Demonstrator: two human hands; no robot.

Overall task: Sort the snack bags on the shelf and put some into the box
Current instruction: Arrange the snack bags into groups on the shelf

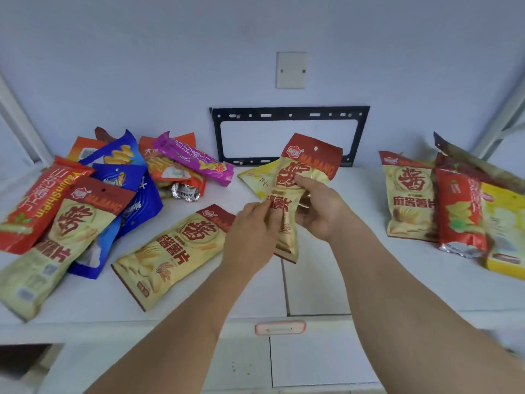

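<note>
A beige snack bag with a dark red top [309, 163] is held upright above the white shelf [312, 282]. My right hand [321, 210] grips its middle, thumb across the front. My left hand [252, 231] pinches its left edge lower down. An identical beige bag [170, 254] lies flat just left of my left hand, and another [56, 243] lies at the far left. A yellow bag [258, 177] lies behind the held one. No box is in view.
A heap of red, blue, orange and purple bags [127, 172] fills the back left. At the right stand a beige bag [409, 197], a red bag [460, 211] and a yellow bag [505, 231]. A black metal bracket [289, 115] hangs on the wall.
</note>
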